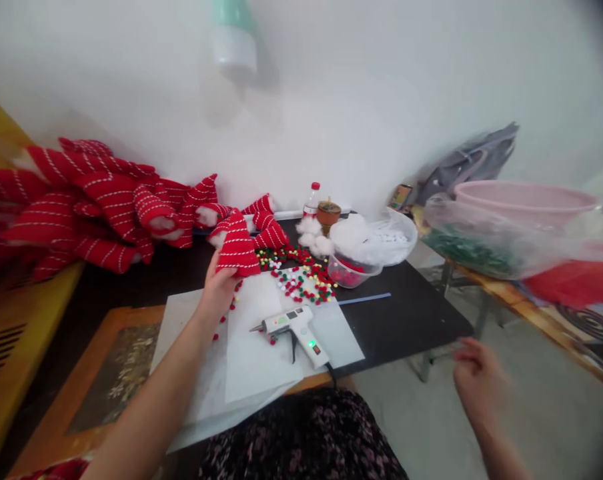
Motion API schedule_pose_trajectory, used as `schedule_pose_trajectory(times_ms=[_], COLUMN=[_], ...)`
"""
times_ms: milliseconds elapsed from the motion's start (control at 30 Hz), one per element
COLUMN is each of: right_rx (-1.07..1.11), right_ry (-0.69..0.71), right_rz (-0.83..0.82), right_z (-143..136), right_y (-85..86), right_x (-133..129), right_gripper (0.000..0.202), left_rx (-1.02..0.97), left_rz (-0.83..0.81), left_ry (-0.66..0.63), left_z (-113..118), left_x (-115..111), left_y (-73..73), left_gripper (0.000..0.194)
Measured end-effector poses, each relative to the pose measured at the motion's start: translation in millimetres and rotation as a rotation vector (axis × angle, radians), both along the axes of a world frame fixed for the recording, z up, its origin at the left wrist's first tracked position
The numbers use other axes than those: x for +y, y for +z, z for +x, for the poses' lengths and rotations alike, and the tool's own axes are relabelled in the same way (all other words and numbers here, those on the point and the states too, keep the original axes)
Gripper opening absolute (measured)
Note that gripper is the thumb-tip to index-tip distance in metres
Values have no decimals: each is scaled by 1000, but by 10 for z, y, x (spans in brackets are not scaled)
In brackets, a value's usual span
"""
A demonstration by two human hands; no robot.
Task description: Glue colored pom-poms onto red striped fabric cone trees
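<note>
My left hand [220, 280] grips a red cone-shaped knit hat [239, 245] with white dashed stripes by its lower edge, above the paper. My right hand [476, 370] is out past the table's right edge, over the floor, slightly blurred. Its fingers are curled together, and whether anything is between them is hidden. A white glue gun [296, 330] with a lit green light lies on white paper [254, 360], nozzle to the left. Behind it, small red, green, white and yellow pompoms [306, 283] are scattered.
Striped red hats [106, 200] are heaped at the left, beside a yellow crate [26, 333]. Cotton tufts [314, 237], a bottle [312, 200] and a plastic tub [351, 273] stand at the back. A blue stick [365, 299] lies right. A pink basin [526, 197] is on another table.
</note>
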State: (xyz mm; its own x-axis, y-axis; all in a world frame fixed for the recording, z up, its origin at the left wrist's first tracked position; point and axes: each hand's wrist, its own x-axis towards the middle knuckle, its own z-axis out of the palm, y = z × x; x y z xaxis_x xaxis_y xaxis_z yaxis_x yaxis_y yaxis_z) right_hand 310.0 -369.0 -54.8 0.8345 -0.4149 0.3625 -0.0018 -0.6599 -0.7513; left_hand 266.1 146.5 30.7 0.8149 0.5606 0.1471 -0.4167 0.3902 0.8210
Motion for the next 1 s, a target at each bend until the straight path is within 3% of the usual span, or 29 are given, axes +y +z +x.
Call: schedule_pose_trajectory(times_ms=[67,233,300,367,533,767,1000], right_rx=[-40,-263,-294,-262,-138,72,116], right_ry=[88,622,734,841,1178,1324,1339], right_rz=[-46,2,-33,-118,-390,-858,-896], right_z=[-73,29,144,274,560,623,595], right_y=[99,490,593,641,653,801,786], right_x=[265,1204,1598,1966,2678,3197,3356], right_gripper=[15,25,36,44,28,24,28], left_rx=[-10,-11,-6,-1,9,48,65], left_rz=[20,37,25,11,18,17,77], left_ry=[-19,-15,-6,1,5,9,-9], left_z=[7,16,13,9,1,0,-6], left_x=[15,52,57,55,35,6,-16], left_y=[-33,-73,-71,-68,-74,-72,-135], left_gripper=[62,66,67,68,69,75,78])
